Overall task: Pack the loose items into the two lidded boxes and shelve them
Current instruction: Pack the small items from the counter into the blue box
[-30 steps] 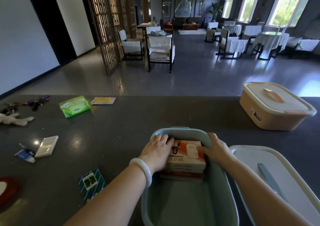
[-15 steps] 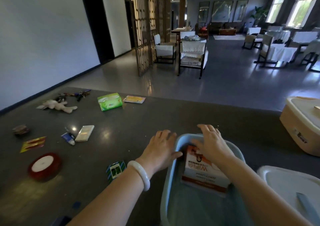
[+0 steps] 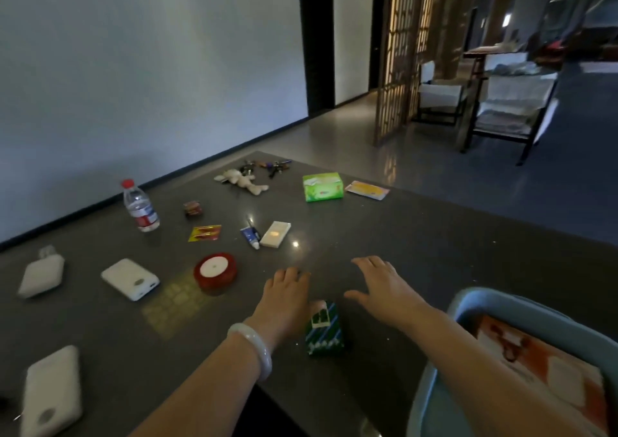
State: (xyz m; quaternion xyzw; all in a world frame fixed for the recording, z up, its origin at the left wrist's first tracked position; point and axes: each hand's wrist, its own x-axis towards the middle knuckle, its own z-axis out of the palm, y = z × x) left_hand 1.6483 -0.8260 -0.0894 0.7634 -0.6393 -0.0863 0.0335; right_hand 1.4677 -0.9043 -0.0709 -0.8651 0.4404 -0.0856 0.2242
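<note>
Now both hands, left and right, hover empty with fingers spread over the dark speckled counter, flanking a small green striped packet.

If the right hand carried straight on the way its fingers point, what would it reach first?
The right hand points up-left over bare table. First in line are probably the white flat box and small tube, though depth is unclear.

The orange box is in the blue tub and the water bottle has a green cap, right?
Not quite. In the head view the water bottle has a red cap, not a green one. The rest is right: the orange box does lie inside the blue tub.
</note>
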